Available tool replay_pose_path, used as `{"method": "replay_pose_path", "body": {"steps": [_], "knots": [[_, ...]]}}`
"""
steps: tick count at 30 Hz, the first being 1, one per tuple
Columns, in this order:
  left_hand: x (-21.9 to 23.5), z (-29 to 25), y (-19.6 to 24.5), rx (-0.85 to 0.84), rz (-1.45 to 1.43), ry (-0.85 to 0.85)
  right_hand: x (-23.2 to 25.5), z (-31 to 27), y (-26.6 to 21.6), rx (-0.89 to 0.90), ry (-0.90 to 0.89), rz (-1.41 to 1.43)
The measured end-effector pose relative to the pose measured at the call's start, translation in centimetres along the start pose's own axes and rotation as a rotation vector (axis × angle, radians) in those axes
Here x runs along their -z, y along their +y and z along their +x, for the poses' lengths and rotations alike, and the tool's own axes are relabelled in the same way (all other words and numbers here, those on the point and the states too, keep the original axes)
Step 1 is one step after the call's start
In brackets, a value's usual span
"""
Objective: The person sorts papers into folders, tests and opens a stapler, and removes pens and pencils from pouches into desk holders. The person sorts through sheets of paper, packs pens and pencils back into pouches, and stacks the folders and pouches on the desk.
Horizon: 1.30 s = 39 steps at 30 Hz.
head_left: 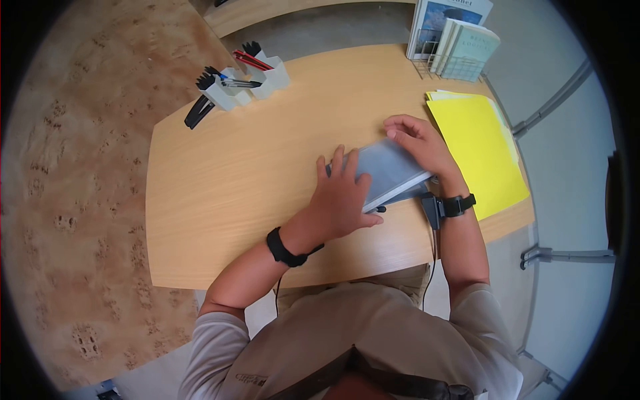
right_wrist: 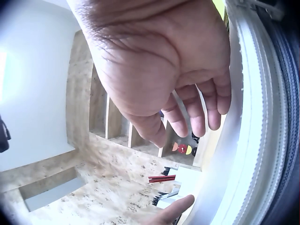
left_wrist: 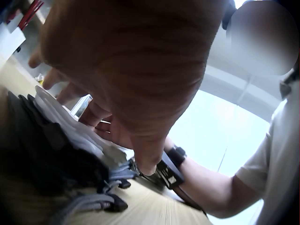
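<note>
A flat grey-blue zippered pouch (head_left: pixel 390 163) with a white edge lies on top of a darker zippered pouch (head_left: pixel 410 194) on the desk. My left hand (head_left: pixel 333 200), fingers spread, rests on the left end of the stack, its thumb by the front edge. Over the far right corner is my right hand (head_left: pixel 427 150), its fingers loosely bent and holding nothing. White zipper teeth (right_wrist: pixel 253 117) run beside a dark blue zipper (right_wrist: pixel 286 93) in the right wrist view. Low in the left wrist view, a zipper pull (left_wrist: pixel 115 201) sticks out from the stack.
A yellow folder (head_left: pixel 480 157) with papers lies right of the pouches, close to my right forearm. White pen holders (head_left: pixel 267 81) with pens stand at the far left. A wire rack (head_left: pixel 460 67) holds books at the far right. A cable (head_left: pixel 435 250) hangs from the right wrist.
</note>
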<state>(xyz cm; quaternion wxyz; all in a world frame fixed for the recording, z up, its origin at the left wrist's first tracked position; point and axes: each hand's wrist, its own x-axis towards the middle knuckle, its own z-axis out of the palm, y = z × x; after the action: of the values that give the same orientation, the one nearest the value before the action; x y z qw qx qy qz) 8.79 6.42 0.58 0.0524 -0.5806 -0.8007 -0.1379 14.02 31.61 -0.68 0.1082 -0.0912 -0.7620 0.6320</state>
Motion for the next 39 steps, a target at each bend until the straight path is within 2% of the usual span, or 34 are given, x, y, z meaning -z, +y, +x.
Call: {"method": "replay_pose_path", "body": {"steps": [4, 6, 7, 9, 10, 12, 13, 15, 17, 19, 21, 22, 24, 25, 27, 28, 30, 33, 36, 39], "knots": [[-0.1, -0.3, 0.5, -0.036, 0.027, -0.038, -0.1, 0.2, 0.2, -0.009, 0.006, 0.003], [-0.4, 0.0, -0.1, 0.025, -0.136, -0.232, -0.2, -0.2, -0.5, 0.016, 0.057, 0.047], [-0.3, 0.0, -0.3, 0.02, -0.136, -0.234, 0.0, -0.4, -0.9, 0.046, 0.107, 0.083], [0.8, 0.2, -0.7, 0.054, -0.257, -0.152, 0.6, -0.6, -1.5, 0.069, 0.142, 0.128], [1.1, 0.1, -1.1, 0.051, -0.256, -0.152, 0.9, -0.7, -1.6, 0.092, 0.171, 0.174], [1.9, 0.3, -2.2, 0.01, -0.2, 0.005, 1.7, -1.0, -1.6, 0.146, 0.151, 0.218], [2.6, 0.5, -2.9, 0.008, -0.198, 0.007, 1.9, -1.2, -1.7, 0.198, 0.126, 0.262], [4.3, 1.1, -4.2, 0.276, -0.36, 0.134, 1.7, -1.8, -2.7, 0.218, 0.096, 0.238], [6.0, 1.5, -5.4, 0.319, -0.374, 0.175, 1.0, -2.0, -3.4, 0.238, 0.06, 0.217], [6.9, 1.5, -6.4, 0.362, -0.388, 0.215, 0.0, -1.7, -4.1, 0.268, 0.103, -0.114], [7.2, 1.5, -7.1, 0.381, -0.449, 0.248, -1.0, -1.2, -4.5, 0.244, 0.14, -0.111], [7.4, 1.4, -7.3, 0.383, -0.444, 0.252, -1.5, -0.7, -4.7, 0.228, 0.138, -0.048], [7.4, 1.2, -7.7, 0.19, -0.271, 0.429, -2.4, 0.2, -5.0, 0.214, 0.131, 0.019], [7.3, 0.9, -8.2, 0.196, -0.27, 0.427, -2.8, 0.7, -5.1, 0.213, 0.148, 0.009], [6.8, 0.1, -9.4, 0.105, -0.116, 0.419, -3.6, 1.5, -5.0, 0.202, 0.158, -0.001], [6.4, -0.3, -9.6, 0.114, -0.119, 0.415, -4.1, 1.9, -4.9, 0.235, 0.144, 0.031], [6.1, -0.8, -9.8, 0.213, -0.143, 0.514, -5.3, 2.5, -5.0, 0.27, 0.125, 0.064], [5.2, -1.9, -11.6, 0.127, -0.009, 0.531, -6.6, 3.7, -4.6, 0.326, 0.154, 0.073], [4.5, -2.6, -12.5, 0.09, 0.019, 0.532, -6.5, 4.5, -3.1, 0.29, 0.085, -0.011], [4.5, -2.9, -11.8, 0.172, -0.061, 0.471, -6.4, 4.6, -2.6, 0.294, 0.048, -0.045]]}}
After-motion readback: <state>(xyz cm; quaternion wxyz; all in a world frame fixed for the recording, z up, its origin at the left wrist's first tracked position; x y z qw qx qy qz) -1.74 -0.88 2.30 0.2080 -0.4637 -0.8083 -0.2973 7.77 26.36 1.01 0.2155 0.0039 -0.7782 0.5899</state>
